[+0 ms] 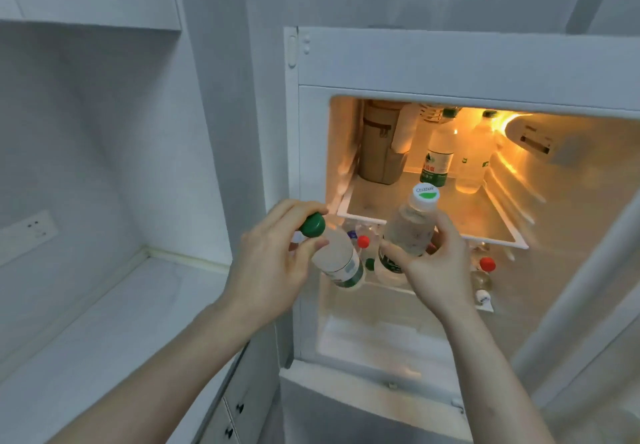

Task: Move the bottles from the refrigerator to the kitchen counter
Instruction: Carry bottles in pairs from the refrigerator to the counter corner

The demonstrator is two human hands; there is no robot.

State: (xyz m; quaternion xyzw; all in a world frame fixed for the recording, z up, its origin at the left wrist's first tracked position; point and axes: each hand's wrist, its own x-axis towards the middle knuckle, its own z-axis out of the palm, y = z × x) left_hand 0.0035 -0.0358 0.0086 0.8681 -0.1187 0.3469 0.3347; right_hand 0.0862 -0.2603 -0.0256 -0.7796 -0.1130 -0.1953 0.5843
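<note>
Both hands curl around bottles: left hand point(273, 256) green-capped bottle point(334, 256), right hand point(436, 263) white-capped bottle point(412, 225)

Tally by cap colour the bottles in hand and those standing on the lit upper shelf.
Green-capped bottles: 3
White-capped bottle: 1
Total: 4
</note>
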